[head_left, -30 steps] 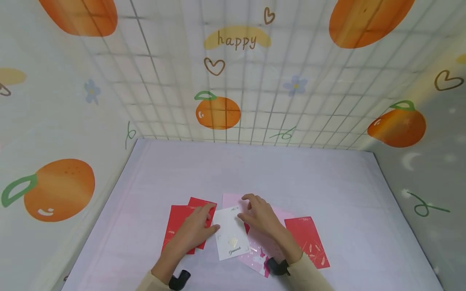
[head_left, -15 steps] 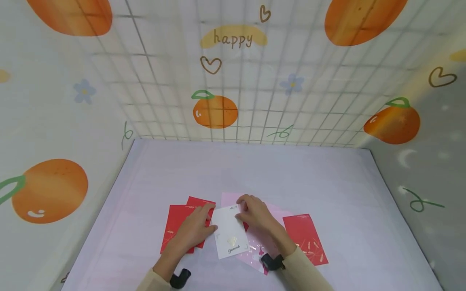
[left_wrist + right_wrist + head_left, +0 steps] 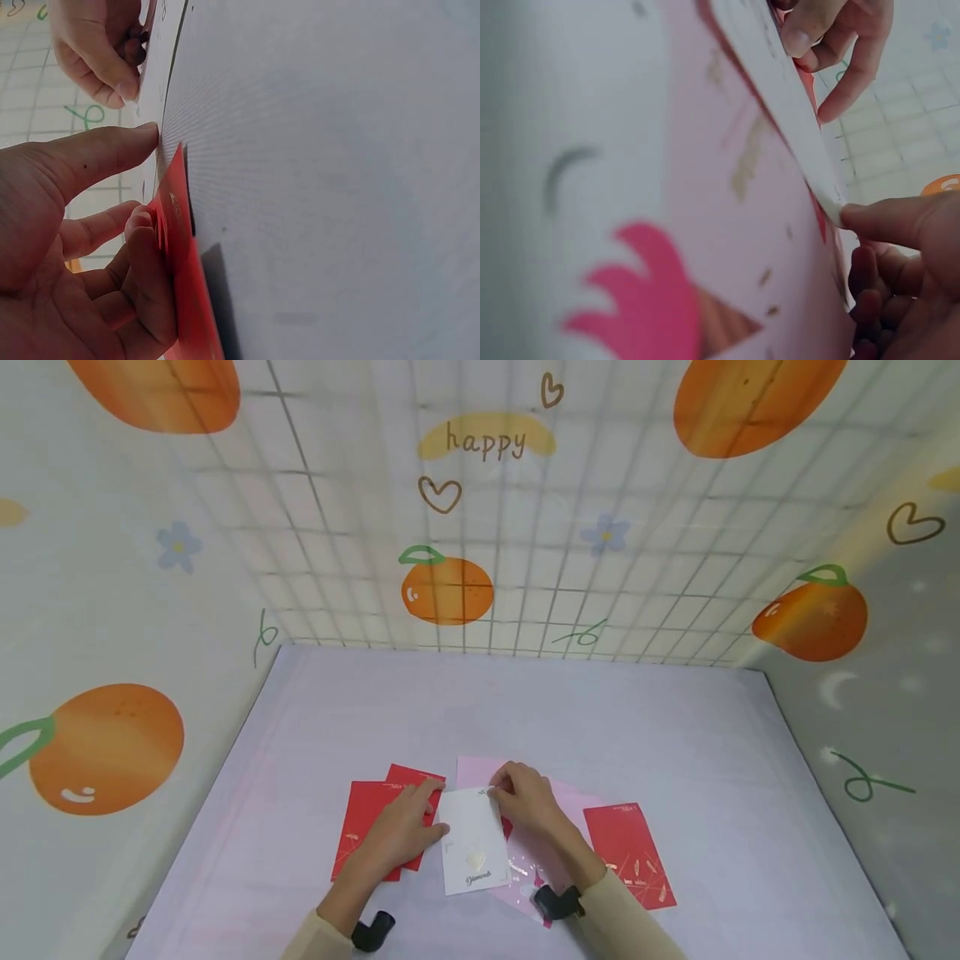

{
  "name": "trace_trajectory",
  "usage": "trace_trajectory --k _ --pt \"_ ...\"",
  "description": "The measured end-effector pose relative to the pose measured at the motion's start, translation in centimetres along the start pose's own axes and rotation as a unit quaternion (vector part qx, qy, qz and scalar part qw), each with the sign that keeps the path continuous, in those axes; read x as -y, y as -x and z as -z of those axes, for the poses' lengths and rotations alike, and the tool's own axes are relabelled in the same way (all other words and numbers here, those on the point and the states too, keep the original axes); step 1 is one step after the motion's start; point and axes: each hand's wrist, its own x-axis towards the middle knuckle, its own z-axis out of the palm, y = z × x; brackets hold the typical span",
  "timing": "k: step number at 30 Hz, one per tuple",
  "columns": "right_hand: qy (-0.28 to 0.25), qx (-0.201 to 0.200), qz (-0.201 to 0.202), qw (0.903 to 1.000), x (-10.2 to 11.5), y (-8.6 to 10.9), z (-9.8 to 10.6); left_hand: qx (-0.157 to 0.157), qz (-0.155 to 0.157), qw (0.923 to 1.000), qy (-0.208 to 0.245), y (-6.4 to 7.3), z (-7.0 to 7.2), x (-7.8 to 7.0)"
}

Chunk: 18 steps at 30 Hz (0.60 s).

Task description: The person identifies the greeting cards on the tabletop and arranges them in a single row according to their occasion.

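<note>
A white card (image 3: 471, 839) printed "Diamonds" lies at the middle of the paper pieces in the head view. My right hand (image 3: 531, 797) pinches its upper right corner between thumb and fingers; in the right wrist view the thumb (image 3: 877, 217) presses on that edge. My left hand (image 3: 402, 827) rests over two overlapping red envelopes (image 3: 362, 806), its fingers loosely spread. Its thumb (image 3: 112, 150) reaches the card's left edge. Beneath the card and right hand is a pink printed sheet (image 3: 477, 768), partly hidden, with a bit of red showing between.
Another red envelope (image 3: 630, 852) with gold print lies to the right of the right forearm. Everything is on a pale lilac tabletop (image 3: 525, 710). A patterned curtain (image 3: 337, 568) with a wire grid behind it rises at the back.
The right hand's fingers have come together on the white card's upper right corner. The card has turned slightly and stands straighter. The left hand has stayed in place.
</note>
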Motion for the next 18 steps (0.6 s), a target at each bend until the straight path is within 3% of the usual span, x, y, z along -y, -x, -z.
trace_trajectory --k 18 --pt "-0.112 0.025 -0.024 0.9931 -0.4 0.9 1.0 0.003 0.009 0.9999 -0.01 -0.3 -0.1 0.1"
